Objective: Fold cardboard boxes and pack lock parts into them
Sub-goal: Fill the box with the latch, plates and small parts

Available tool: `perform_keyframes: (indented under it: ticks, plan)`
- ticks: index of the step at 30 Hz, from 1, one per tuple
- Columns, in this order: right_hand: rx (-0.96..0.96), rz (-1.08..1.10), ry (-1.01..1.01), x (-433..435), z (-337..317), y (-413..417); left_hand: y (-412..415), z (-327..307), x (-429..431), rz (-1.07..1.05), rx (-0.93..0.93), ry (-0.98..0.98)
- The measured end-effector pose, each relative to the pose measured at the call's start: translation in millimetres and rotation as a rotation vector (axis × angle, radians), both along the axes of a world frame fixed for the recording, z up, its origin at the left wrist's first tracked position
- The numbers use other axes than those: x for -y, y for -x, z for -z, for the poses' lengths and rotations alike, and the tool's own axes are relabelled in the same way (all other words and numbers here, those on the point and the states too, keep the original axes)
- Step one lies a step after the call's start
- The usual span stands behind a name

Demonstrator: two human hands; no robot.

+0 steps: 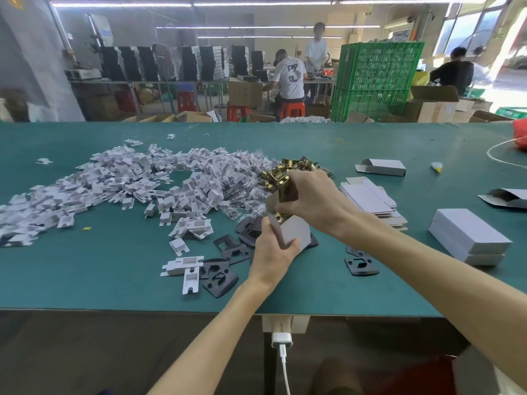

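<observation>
My left hand (pixel 272 252) grips a small white cardboard box (pixel 295 229) held upright above the green table (pixel 114 275). My right hand (pixel 310 199) holds a gold lock part (pixel 286 189) at the box's open top, its lower end inside the box. Behind my hands lies a pile of gold lock parts (pixel 296 165). Black metal plates (pixel 228 252) lie scattered under and beside the box, one more plate (pixel 360 265) to the right.
A big heap of white plastic inserts (pixel 114 183) and bagged screws (pixel 245 181) covers the left table. Flat box blanks (pixel 368 199) are stacked right of my hands. Closed white boxes (pixel 467 238) sit far right, folded open boxes (pixel 382 166) behind. People work in the background.
</observation>
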State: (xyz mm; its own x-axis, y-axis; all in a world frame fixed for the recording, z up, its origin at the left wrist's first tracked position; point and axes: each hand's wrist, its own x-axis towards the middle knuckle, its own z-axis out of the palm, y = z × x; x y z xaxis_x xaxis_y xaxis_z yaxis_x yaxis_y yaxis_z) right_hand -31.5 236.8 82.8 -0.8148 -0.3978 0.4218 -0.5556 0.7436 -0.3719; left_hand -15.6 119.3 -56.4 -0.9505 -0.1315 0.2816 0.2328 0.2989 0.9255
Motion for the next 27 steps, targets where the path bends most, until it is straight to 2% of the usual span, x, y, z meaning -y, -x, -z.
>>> perform_keyframes:
  ticks: [6, 11, 27]
  plan:
    - [0.079, 0.057, -0.005, -3.6, 1.9, 5.2, 0.8, -0.2, 2.6, 0.052, 0.052, -0.129]
    - [0.026, 0.071, -0.150, -1.9, 7.9, -0.1, 0.2, 0.2, 2.7, 0.077, 0.060, -0.140]
    - [0.103, 0.053, -0.412, 8.6, -4.7, 2.8, -5.3, -5.8, 4.6, 0.135, 0.144, -0.257]
